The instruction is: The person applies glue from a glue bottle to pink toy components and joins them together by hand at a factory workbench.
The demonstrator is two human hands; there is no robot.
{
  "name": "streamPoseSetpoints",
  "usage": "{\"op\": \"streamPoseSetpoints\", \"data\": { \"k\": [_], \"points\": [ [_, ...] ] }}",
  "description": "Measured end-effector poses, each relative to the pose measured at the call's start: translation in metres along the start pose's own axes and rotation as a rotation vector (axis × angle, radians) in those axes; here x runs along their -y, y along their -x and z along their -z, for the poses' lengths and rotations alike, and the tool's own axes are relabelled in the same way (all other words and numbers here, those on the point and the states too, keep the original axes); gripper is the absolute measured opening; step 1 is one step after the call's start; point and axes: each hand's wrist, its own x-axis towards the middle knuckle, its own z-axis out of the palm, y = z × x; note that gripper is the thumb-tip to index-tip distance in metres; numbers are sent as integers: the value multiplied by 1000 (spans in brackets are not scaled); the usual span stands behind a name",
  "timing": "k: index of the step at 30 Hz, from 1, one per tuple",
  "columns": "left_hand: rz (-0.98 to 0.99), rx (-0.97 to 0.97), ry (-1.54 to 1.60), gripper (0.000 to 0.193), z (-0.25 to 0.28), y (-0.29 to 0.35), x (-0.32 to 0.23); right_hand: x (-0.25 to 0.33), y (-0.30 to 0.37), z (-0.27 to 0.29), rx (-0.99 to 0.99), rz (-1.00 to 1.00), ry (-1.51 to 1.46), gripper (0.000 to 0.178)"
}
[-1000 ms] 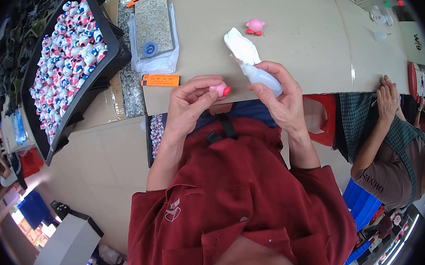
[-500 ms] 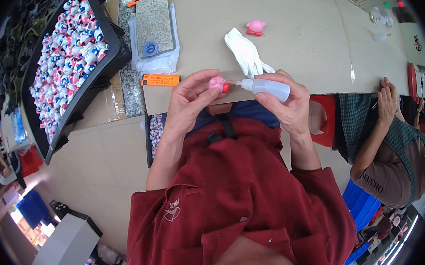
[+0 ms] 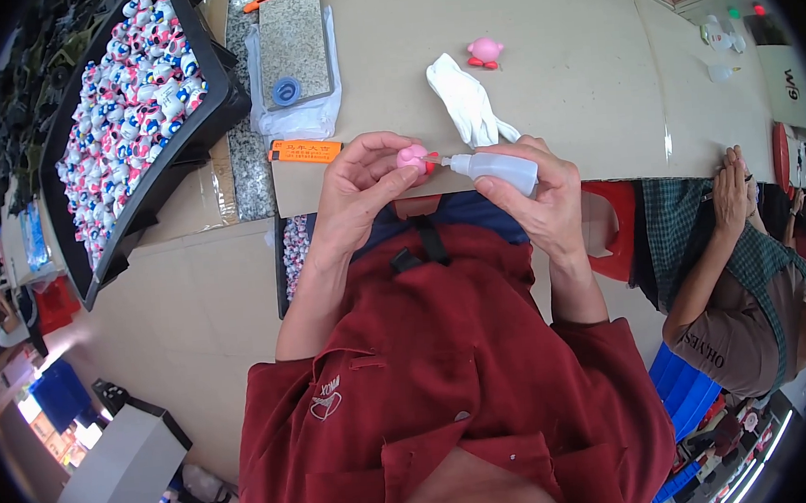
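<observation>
My left hand (image 3: 354,199) pinches a small pink toy figure with a red foot (image 3: 413,158) above the table's near edge. My right hand (image 3: 535,200) grips a small white squeeze bottle (image 3: 500,168), lying sideways with its thin nozzle touching the red part of the figure. A white glove (image 3: 467,100) lies on the beige table (image 3: 589,98) just behind my hands. A finished pink figure (image 3: 483,52) stands further back.
A black tray (image 3: 211,106) full of several pink, white and blue toy pieces sits at the left. A stone slab (image 3: 290,44) with a blue ring and an orange box cutter (image 3: 305,151) lie nearby. Another person's hand (image 3: 731,196) rests at the right edge.
The bottle turned from upright to sideways and its nozzle came against the pink figure. My left hand raised the figure slightly. The white glove lies uncovered on the table.
</observation>
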Motion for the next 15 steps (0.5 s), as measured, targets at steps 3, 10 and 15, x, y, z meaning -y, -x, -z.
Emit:
{"op": "streamPoseSetpoints", "data": {
  "k": [3, 10, 15],
  "points": [
    [1, 2, -7, 24, 0, 1, 0, 1, 0, 0, 1, 11, 16, 23],
    [-5, -27, -25, 23, -1, 1, 1, 8, -3, 2, 20, 151, 180, 24],
    [6, -16, -18, 22, -1, 1, 0, 9, -3, 4, 8, 178, 207, 25]
  ]
}}
